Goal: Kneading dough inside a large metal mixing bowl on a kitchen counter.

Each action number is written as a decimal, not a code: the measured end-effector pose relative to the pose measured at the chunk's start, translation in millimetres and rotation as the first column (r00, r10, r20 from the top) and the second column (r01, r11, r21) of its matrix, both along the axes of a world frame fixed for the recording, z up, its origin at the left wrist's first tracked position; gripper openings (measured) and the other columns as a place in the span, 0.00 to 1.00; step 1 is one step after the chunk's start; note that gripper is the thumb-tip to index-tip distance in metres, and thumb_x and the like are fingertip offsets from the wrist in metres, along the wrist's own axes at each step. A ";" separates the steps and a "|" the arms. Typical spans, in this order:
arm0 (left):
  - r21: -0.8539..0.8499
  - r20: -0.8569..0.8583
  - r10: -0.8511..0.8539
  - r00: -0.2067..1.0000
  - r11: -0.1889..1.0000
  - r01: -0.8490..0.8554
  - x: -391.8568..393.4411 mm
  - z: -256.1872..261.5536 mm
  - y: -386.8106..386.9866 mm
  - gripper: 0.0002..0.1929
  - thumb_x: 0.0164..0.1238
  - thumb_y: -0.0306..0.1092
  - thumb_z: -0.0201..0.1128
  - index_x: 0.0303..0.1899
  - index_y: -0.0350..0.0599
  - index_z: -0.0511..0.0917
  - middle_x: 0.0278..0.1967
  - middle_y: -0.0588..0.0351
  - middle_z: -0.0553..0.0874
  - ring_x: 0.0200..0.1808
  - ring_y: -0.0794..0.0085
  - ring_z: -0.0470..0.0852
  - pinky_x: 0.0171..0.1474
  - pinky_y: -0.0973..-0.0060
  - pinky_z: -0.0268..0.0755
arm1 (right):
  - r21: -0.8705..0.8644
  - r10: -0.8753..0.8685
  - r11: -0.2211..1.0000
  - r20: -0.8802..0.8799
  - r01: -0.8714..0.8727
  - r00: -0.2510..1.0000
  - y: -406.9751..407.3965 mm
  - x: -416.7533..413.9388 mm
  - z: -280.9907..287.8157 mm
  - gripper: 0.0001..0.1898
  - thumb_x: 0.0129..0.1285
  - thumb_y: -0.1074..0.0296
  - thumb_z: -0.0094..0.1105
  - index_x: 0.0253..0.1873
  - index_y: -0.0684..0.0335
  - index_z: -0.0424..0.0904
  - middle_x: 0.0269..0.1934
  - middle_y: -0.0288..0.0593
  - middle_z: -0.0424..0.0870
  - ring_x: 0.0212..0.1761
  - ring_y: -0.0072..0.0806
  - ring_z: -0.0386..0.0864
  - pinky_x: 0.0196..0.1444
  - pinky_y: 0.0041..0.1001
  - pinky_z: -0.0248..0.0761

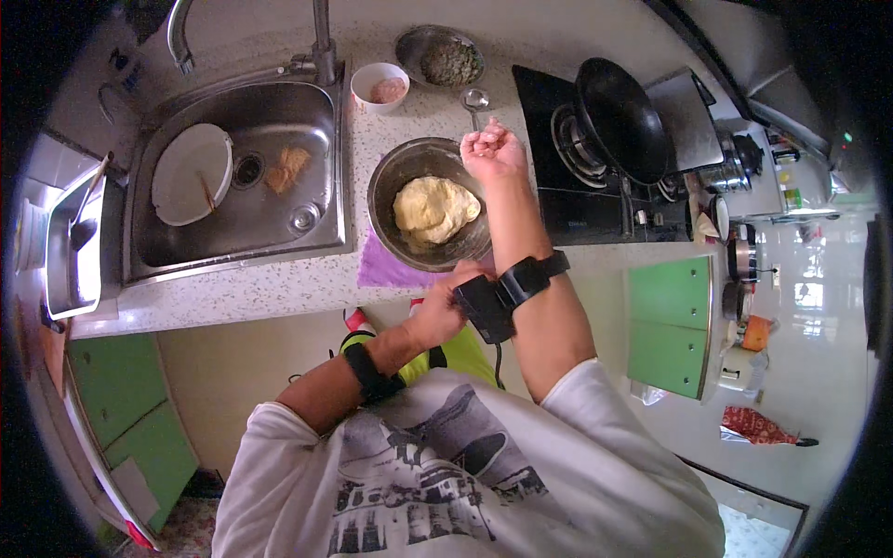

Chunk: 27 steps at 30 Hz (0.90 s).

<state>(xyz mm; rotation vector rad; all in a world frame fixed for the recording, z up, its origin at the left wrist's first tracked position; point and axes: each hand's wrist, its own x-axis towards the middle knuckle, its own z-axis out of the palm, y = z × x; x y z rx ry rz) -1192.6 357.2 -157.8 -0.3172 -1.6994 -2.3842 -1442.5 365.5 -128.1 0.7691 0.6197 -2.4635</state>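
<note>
A lump of pale yellow dough [434,209] lies in a round metal bowl [382,230] on a purple cloth [384,265] at the counter's edge. Over the bowl's right rim, my right hand [494,152] is raised palm up with fingers curled and whitish residue on them; nothing shows in it. My left hand [446,303] is at the black device [485,307] strapped to my right forearm, below the bowl. Its fingers are partly hidden, so whether they grip the device is unclear. A metal spoon [476,102] lies just beyond my right hand.
Behind the bowl stand a white bowl of pinkish food [380,87] and a metal dish of chopped filling [446,59]. A sink [279,240] holding a white basin [188,174] is left. A black wok [617,118] sits on the gas hob [572,216] at right.
</note>
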 end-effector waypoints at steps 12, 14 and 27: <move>-0.027 -0.053 -0.232 0.971 0.973 0.231 -13.8 -24.0 20.2 0.16 0.69 0.25 0.57 0.56 0.40 0.72 0.48 0.52 0.81 0.54 0.72 0.76 0.61 0.70 0.67 | -0.132 0.013 0.991 -0.031 -0.017 0.999 -30.7 -3.8 27.5 0.11 0.67 0.69 0.49 0.27 0.54 0.71 0.15 0.23 0.64 0.15 0.18 0.63 0.32 0.28 0.65; -0.303 -0.059 -0.340 0.939 0.902 0.307 0.4 -72.8 68.6 0.17 0.67 0.24 0.60 0.57 0.40 0.74 0.51 0.55 0.81 0.55 0.73 0.76 0.62 0.71 0.67 | -0.086 0.025 0.996 -0.012 -0.026 1.000 -46.8 1.4 26.8 0.11 0.66 0.69 0.51 0.26 0.54 0.71 0.16 0.24 0.65 0.15 0.18 0.63 0.31 0.28 0.64; -0.126 0.059 -0.592 0.804 0.794 0.595 11.1 16.1 -28.2 0.15 0.65 0.21 0.62 0.52 0.43 0.80 0.43 0.59 0.86 0.46 0.75 0.82 0.52 0.74 0.73 | 0.230 0.064 0.971 0.017 -0.066 0.998 -13.0 2.9 -0.7 0.04 0.67 0.71 0.49 0.36 0.58 0.74 0.18 0.28 0.67 0.17 0.19 0.63 0.33 0.27 0.62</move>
